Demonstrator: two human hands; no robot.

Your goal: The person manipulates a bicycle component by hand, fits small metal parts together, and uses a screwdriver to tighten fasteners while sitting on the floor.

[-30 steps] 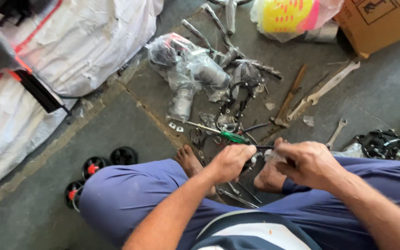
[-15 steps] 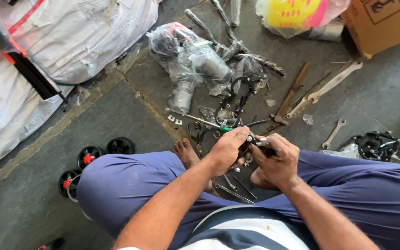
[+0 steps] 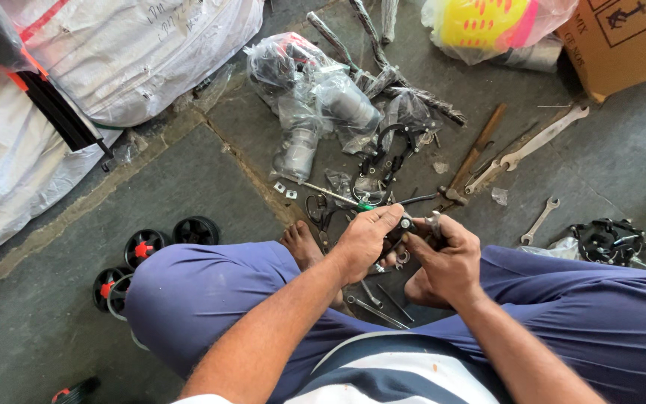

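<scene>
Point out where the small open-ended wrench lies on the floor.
In the head view the small wrench lies on the grey floor right of the hands, between the long wrench and a black chain bundle.

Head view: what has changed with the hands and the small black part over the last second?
The right hand moved in from the right knee to meet the left hand, and both now pinch the small black metal part between the knees. The view also shifted a little. The wrenches, the plastic-wrapped parts and the black wheels lie as before.
</scene>
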